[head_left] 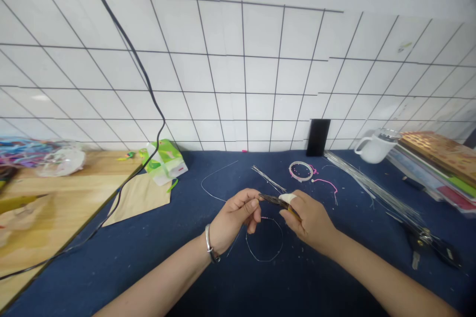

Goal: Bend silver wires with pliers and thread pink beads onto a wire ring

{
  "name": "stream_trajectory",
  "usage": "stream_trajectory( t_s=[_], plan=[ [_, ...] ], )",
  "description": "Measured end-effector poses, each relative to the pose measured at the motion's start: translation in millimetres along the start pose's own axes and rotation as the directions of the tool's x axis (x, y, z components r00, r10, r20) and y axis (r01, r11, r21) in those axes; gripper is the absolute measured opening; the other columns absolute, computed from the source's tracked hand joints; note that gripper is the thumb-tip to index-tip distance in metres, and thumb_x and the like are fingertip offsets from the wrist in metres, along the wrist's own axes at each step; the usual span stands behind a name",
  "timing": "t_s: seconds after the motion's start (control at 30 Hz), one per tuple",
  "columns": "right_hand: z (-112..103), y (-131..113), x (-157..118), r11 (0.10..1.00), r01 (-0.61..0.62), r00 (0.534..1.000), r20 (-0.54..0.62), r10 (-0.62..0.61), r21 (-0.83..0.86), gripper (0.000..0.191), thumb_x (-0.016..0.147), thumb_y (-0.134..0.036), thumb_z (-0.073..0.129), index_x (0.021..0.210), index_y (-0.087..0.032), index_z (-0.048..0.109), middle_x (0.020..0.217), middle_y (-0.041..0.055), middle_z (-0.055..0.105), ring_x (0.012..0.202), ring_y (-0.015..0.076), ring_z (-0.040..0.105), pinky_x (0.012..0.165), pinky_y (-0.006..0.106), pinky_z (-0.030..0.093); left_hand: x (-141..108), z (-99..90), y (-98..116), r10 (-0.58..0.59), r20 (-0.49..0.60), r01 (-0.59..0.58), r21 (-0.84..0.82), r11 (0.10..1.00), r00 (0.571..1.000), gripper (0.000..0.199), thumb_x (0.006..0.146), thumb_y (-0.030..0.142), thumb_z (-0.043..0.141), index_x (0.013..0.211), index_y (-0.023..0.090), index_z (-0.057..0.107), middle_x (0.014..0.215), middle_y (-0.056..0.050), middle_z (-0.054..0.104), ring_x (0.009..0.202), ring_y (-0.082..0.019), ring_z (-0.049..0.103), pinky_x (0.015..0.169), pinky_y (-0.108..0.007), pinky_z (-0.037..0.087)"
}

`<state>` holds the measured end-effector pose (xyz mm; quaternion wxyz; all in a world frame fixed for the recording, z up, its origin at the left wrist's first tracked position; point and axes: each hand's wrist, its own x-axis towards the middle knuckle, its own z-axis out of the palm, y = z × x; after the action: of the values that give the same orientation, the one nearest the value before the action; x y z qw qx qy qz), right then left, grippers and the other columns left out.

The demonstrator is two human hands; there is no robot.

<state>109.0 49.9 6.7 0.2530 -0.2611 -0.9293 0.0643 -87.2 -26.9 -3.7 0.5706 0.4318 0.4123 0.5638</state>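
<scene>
Over the dark blue cloth, my left hand (pixel 238 213), with a silver bracelet at its wrist, pinches a thin wire (pixel 211 194) that arcs out to the back left. A wire loop (pixel 281 242) hangs or lies just below and between the hands. My right hand (pixel 310 218), a white wrap on one finger, is closed around dark-tipped pliers (pixel 274 199) with yellowish handles. The pliers' tips meet the fingertips of my left hand; what lies between the jaws is too small to make out. A bundle of short wires (pixel 268 178) lies just behind the pliers.
A white ring with pink cord (pixel 301 171) lies behind my right hand. Long wires (pixel 353 171), keys (pixel 415 258), a white cup (pixel 374 148) and stacked books (pixel 439 158) are right. A black phone-like slab (pixel 318 137) leans on the wall. Left are a green packet (pixel 167 158) and black cable (pixel 145 77).
</scene>
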Motion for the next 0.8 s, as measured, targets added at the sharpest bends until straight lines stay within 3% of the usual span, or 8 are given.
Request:
stream_trajectory(
  t_s=[0.27,0.8],
  plan=[
    [-1.2,2.6,-2.7,0.993,0.066,0.993,-0.090,-0.074,-0.093,0.027,0.084,-0.032,0.048,0.100,-0.012,0.054,0.089,0.0103,0.054,0.081,0.0197,0.050,0.068,0.031,0.044,-0.1,-0.4,-3.3,0.048,0.004,-0.048,0.039,0.998,0.999,0.019,0.086,0.028,0.047,0.100,0.017,0.050,0.064,0.002,0.055,0.046,-0.006,0.048,0.045,-0.019,0.035],
    [-3.5,0.4,-0.7,0.998,0.057,0.996,-0.066,-0.059,-0.029,0.027,0.084,-0.031,0.047,0.103,-0.013,0.053,0.089,0.0099,0.054,0.083,0.0194,0.050,0.069,0.031,0.044,-0.1,1.5,-4.8,0.059,0.001,-0.059,0.018,0.998,0.998,0.015,0.087,0.028,0.046,0.096,0.016,0.050,0.065,0.002,0.055,0.046,-0.006,0.048,0.047,-0.019,0.035]
  ],
)
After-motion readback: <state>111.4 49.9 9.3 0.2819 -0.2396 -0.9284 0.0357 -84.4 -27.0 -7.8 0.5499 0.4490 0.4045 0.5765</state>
